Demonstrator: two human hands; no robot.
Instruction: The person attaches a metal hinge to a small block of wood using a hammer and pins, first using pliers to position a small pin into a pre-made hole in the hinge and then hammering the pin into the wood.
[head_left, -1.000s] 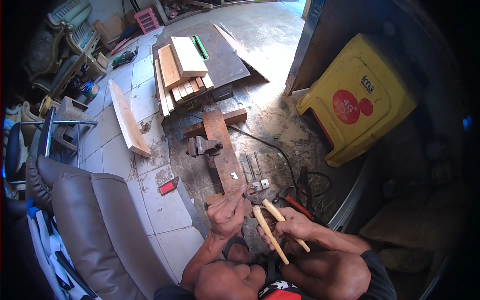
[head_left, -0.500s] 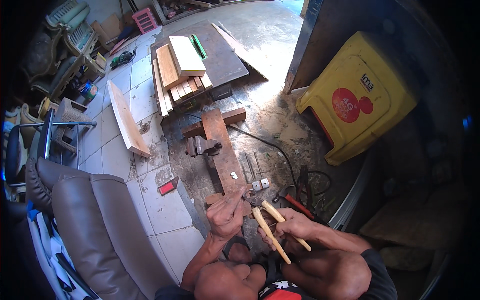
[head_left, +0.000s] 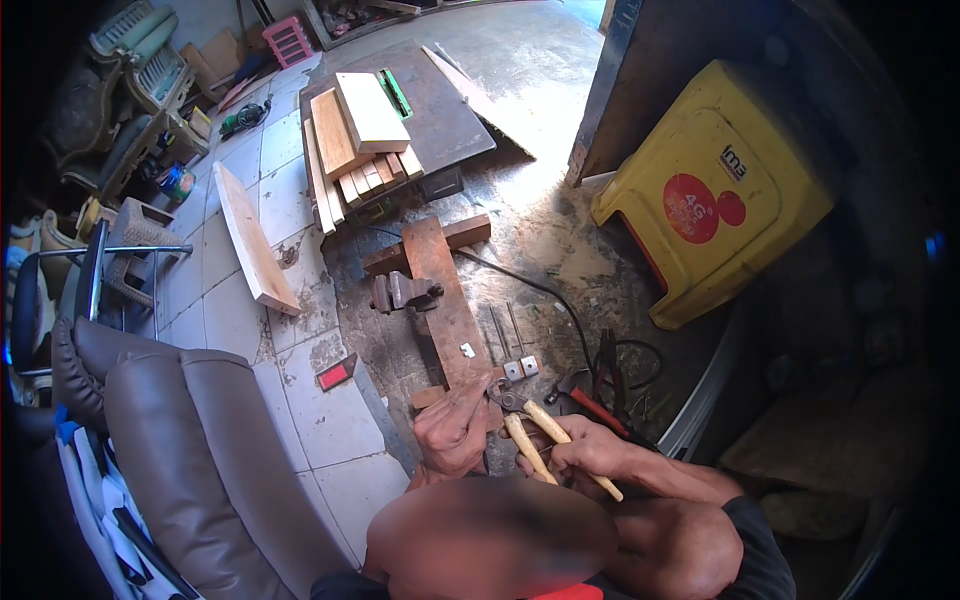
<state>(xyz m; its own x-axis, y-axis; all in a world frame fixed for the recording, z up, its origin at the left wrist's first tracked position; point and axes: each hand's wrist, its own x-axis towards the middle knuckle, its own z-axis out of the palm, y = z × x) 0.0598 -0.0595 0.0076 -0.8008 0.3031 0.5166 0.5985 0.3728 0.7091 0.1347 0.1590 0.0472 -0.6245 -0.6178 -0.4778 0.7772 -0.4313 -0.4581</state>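
Observation:
My right hand (head_left: 592,448) is closed round the pale yellow handles of a pair of pincers (head_left: 543,424). The handles are spread somewhat apart. Dark metal jaws sit beside the near end of a worn wooden plank (head_left: 445,315), close to my left fingertips. My left hand (head_left: 452,435) is closed at that end, thumb and fingers pressed together; whatever they pinch is hidden. Just beyond the jaws lie two small pale metal plates (head_left: 521,369), with two thin rods (head_left: 506,330) pointing away from them. A small vise (head_left: 405,292) is fixed on the plank.
Red-handled pliers (head_left: 598,405) and a black cable (head_left: 540,288) lie on the floor at right. A red and black block (head_left: 337,373) rests on the tiles. Farther off, boards (head_left: 370,115) are stacked on a dark low table (head_left: 445,125). A yellow stool (head_left: 720,200) stands right, a brown cushioned seat (head_left: 200,450) left.
Both hands and the pincers stay nearly where they were. A blurred brown patch now covers my legs and the lower end of one handle.

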